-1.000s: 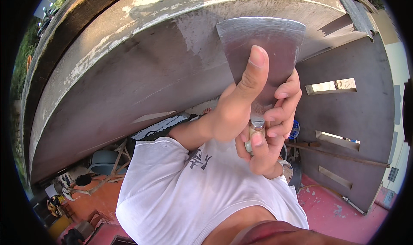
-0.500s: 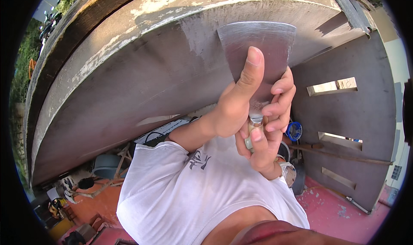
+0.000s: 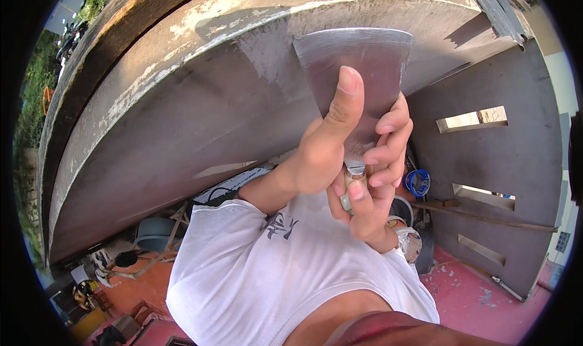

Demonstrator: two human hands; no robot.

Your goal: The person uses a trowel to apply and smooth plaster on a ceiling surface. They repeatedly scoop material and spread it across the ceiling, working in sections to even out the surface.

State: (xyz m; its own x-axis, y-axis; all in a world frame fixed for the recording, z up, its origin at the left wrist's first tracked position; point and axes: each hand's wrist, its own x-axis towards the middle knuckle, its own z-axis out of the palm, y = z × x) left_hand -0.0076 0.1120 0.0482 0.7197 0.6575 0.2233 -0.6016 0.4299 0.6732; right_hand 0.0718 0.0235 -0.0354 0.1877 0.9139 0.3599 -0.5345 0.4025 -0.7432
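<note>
A putty knife (image 3: 370,61) with a wide, flared metal blade is held up in front of me, its straight edge near the grey plastered surface (image 3: 182,115). My left hand (image 3: 322,155) grips it from the left, the thumb laid upward against the blade and the other fingers hidden behind. The short handle, pale green with a metal collar, sits in my right hand (image 3: 379,182). That hand's thumb presses on the handle, and its fingers curl along the right side of the blade's neck.
To the right stands a grey panel (image 3: 486,158) with several rectangular slots. A blue-rimmed bucket (image 3: 417,183) and a wooden stick (image 3: 486,217) are near it. Lower left holds a grey-blue basin (image 3: 155,234). A weathered wooden board (image 3: 91,54) runs along the upper left.
The putty knife and both hands have shifted slightly left. More of the light smear on the plastered surface shows beside the blade. The grip is the same.
</note>
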